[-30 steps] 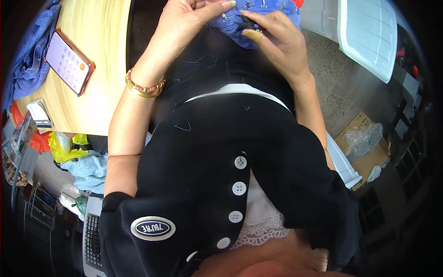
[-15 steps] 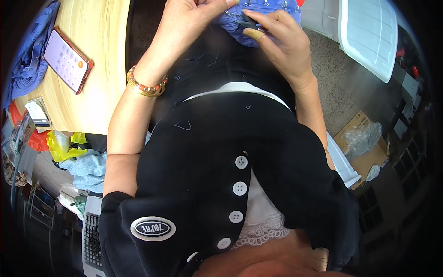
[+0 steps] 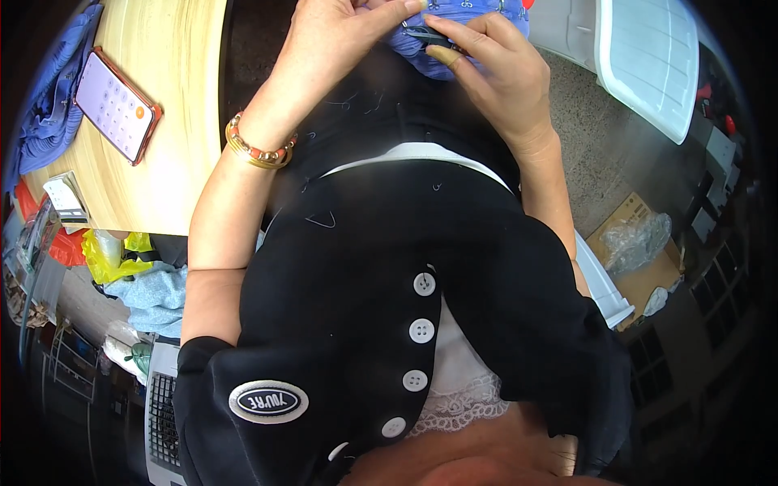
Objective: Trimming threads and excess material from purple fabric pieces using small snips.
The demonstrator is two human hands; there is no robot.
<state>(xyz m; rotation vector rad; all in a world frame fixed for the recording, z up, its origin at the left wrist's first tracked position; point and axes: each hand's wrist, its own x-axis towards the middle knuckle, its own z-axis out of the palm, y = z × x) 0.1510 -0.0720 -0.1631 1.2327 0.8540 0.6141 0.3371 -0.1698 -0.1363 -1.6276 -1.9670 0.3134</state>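
Note:
At the top edge, above my lap, a blue ribbed fabric piece (image 3: 438,65) carries a row of small metal hooks. My left hand (image 3: 336,40) pinches its left side between thumb and fingers; part of this hand is cut off by the frame edge. My right hand (image 3: 510,77) is closed, thumb against forefinger, on a small dark pointed tool (image 3: 425,34). The tool's tip points left, against the fabric and close to a hook. Its exact kind is mostly hidden by my fingers. A yellowish covering wraps the right thumb's tip.
On the left, a wooden table (image 3: 178,121) bears a phone (image 3: 117,105) and more blue fabric (image 3: 49,113). Below it are a yellow bag (image 3: 109,257) and a keyboard (image 3: 162,413). A white plastic bin (image 3: 644,65) and cardboard (image 3: 616,235) are on the right. Loose threads lie on my clothes.
My right hand has shifted slightly to the right. The dark tool shows more plainly, pointing left across the fabric. My left hand has moved slightly to the right, still pinching.

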